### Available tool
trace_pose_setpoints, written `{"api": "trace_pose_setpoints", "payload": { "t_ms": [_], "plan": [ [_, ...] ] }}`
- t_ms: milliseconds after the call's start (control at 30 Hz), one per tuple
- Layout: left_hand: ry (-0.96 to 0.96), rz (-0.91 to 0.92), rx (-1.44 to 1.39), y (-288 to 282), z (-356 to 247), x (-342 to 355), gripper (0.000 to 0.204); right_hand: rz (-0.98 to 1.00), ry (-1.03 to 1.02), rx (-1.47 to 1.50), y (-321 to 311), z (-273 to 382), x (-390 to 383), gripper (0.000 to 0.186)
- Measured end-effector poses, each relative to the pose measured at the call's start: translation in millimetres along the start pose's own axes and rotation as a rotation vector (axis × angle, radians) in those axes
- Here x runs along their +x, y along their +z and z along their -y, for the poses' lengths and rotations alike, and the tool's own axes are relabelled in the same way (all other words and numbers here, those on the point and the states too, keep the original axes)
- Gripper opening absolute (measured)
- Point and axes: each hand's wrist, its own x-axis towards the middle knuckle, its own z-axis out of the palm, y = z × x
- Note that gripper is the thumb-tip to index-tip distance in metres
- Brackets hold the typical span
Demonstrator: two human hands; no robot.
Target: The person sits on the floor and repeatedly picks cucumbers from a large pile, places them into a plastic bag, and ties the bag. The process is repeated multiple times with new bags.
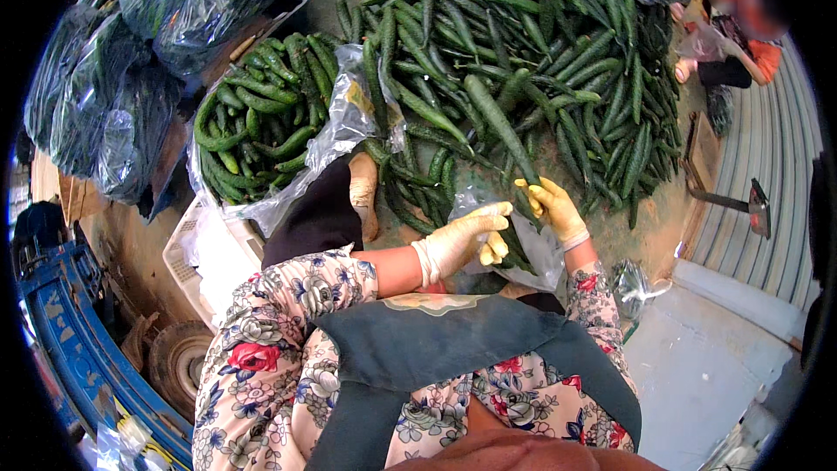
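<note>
Both my hands wear pale yellow gloves. My right hand grips the near end of a long dark green cucumber, which points away from me over the pile. My left hand is beside it, fingers bent and apart, with nothing clearly held. Beneath and between the hands lies a clear plastic bag with some cucumbers in it, partly covered by the hands. Beyond them spreads a big heap of cucumbers. To the left, a clear-lined round container is packed with curved cucumbers.
Filled plastic bags are stacked at the far left. Below them are a white crate, a wheel and a blue metal frame. Another person sits at the far right by a corrugated metal wall.
</note>
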Motion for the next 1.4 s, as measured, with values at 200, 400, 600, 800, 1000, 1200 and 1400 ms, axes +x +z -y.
{"api": "trace_pose_setpoints", "payload": {
  "t_ms": [200,400,600,800,1000,1200,1400],
  "plan": [
    [0.053,0.066,-0.009,1,-6,7,0.048,0.361,-0.219,0.447,34,12,-49,0.043],
    [-0.028,0.044,0.062,12,-9,17,0.051,0.134,-0.178,-0.626,33,-76,-36,0.028],
    [-0.029,0.024,0.099,18,-16,10,0.052,-0.048,0.305,-1.122,-64,-202,-86,0.045],
    [-0.09,0.079,0.101,25,-12,16,0.05,-0.005,0.68,-1.26,-90,-224,-90,0.052],
    [-0.098,0.128,0.067,29,-10,24,0.053,0.236,0.496,-1.164,-66,-150,-46,0.051],
    [-0.077,0.091,0.097,31,-10,24,0.059,0.388,0.092,-0.076,-73,7,-27,0.031],
    [-0.061,0.092,0.098,41,-13,26,0.069,-0.163,0.117,-0.471,-147,-20,45,0.021]
  ]
}}
